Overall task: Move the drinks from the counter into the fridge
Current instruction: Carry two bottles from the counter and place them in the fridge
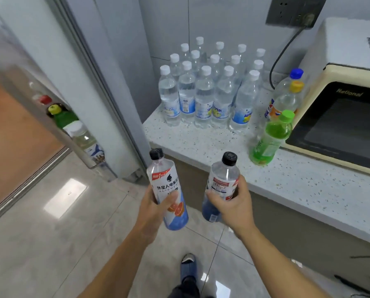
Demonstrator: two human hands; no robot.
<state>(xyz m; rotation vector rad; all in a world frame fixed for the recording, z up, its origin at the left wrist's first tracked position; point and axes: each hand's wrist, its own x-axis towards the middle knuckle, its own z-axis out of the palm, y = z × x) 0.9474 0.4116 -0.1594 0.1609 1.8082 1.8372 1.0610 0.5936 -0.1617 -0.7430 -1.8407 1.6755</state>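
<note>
Left hand (156, 204) grips a grapefruit-label bottle (168, 190), right hand (231, 203) grips a black-capped bottle (220, 186); both near upright, caps tilted away.

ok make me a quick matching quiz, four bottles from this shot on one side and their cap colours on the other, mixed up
Bottles:
1. bottle in the left hand
2. green drink bottle on the counter
3. front-row water bottle
4. tallest bottle beside the microwave

Cap colours:
A. white
B. blue
C. black
D. green

Pairs: 1-C, 2-D, 3-A, 4-B
</note>
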